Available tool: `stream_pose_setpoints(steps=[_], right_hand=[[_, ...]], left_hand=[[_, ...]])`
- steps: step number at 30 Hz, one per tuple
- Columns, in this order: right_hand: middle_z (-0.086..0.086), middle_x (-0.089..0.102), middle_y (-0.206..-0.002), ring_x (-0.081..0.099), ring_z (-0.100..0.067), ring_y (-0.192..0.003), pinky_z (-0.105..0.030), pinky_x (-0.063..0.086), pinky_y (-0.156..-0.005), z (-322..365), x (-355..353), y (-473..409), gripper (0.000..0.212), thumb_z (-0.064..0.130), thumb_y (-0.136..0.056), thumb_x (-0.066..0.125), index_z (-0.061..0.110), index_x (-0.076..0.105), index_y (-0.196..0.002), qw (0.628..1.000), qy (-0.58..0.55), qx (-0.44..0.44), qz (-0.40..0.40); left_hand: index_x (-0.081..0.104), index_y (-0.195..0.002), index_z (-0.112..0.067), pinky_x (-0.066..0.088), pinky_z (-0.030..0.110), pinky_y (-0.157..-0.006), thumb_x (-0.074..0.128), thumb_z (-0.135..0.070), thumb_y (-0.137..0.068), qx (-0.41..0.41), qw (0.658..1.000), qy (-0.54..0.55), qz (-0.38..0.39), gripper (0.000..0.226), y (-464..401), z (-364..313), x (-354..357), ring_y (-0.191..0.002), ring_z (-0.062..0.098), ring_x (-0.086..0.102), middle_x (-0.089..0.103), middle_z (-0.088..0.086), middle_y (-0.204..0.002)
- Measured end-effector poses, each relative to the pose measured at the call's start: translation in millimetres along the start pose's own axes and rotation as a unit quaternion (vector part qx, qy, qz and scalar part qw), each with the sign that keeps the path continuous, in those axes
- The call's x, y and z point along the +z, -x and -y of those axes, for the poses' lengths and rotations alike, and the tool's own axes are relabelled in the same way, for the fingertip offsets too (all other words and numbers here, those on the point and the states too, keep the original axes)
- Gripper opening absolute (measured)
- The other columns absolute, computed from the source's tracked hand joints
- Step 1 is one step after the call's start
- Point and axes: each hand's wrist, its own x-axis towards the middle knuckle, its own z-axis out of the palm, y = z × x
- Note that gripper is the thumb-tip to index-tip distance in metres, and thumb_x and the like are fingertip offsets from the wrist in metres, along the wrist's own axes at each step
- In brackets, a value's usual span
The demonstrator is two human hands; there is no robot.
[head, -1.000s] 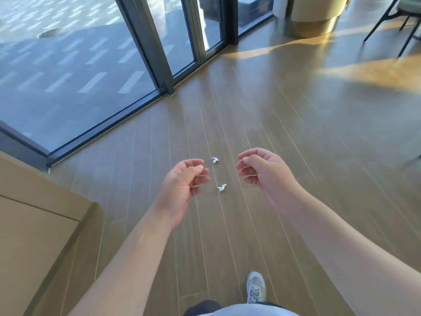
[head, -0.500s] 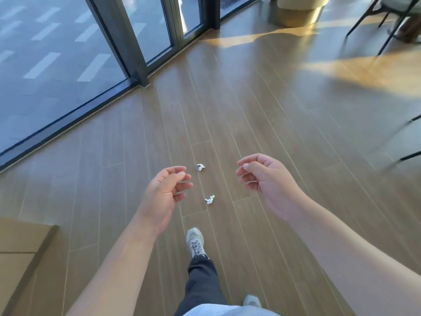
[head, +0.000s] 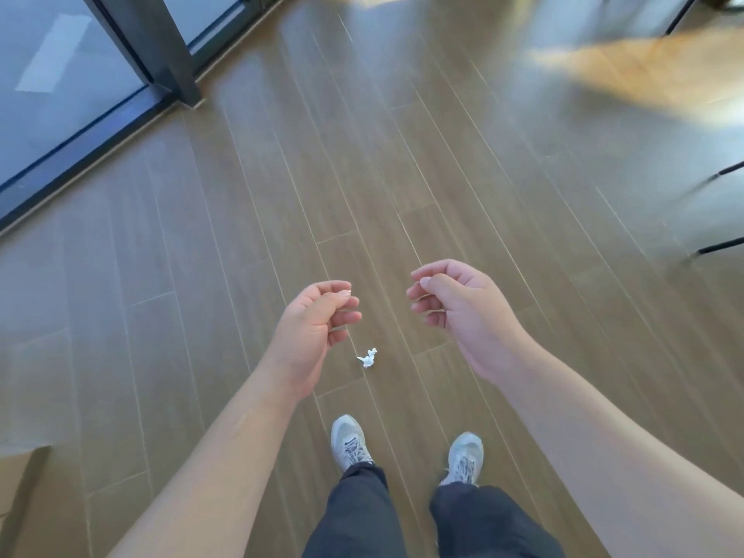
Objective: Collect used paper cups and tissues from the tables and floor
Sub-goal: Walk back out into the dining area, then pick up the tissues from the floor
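Crumpled tissue scrap (head: 368, 357) on the wood plank floor (head: 463, 187), just ahead of the grey sneakers (head: 349, 441), between and below both hands. Left hand (head: 312, 328) loosely curled, empty; right hand (head: 455, 306) likewise, holding nothing. Best to crouch straight down and pinch the scrap with fingertips. Possibly a second white bit at the left fingertips; too small to tell.

No text, label, brand or number can be read anywhere — floor, shoes, glass alike
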Motion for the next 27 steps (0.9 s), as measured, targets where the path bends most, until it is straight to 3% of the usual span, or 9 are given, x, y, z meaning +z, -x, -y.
stream_pose_setpoints(steps=[9,22,27], right_hand=[[0.006,0.073,-0.077,0.065,-0.009,-0.070,-0.023,0.050,-0.064,-93,-24,-113,0.021,0.008,-0.091,0.051,0.020,0.069,-0.089,0.998,0.047,0.045,0.018],[0.011,0.070,-0.072,0.061,-0.004,-0.063,-0.018,0.050,-0.058,-377,-49,-317,0.021,0.010,-0.089,0.050,0.021,0.067,-0.087,0.990,0.084,0.100,0.051],[0.005,0.068,-0.078,0.060,-0.011,-0.068,-0.025,0.049,-0.064,-464,-38,-387,0.020,0.009,-0.090,0.048,0.020,0.066,-0.088,0.986,0.086,0.117,0.082]], left_hand=[[0.066,-0.104,-0.019,0.048,0.022,-0.064,0.057,-0.015,-0.101,-0.068,0.997,-0.004,-0.043,0.010,-109,99,20,-0.073,0.008,0.068,0.070,-0.006,-0.084],[0.062,-0.099,-0.018,0.043,0.026,-0.062,0.060,-0.016,-0.097,-0.167,0.970,0.032,-0.172,0.004,-322,387,3,-0.065,0.010,0.063,0.065,-0.003,-0.083],[0.060,-0.094,-0.019,0.043,0.027,-0.063,0.056,-0.015,-0.095,-0.177,0.960,-0.064,-0.209,0.005,-400,488,-16,-0.069,0.012,0.058,0.062,-0.002,-0.086]])
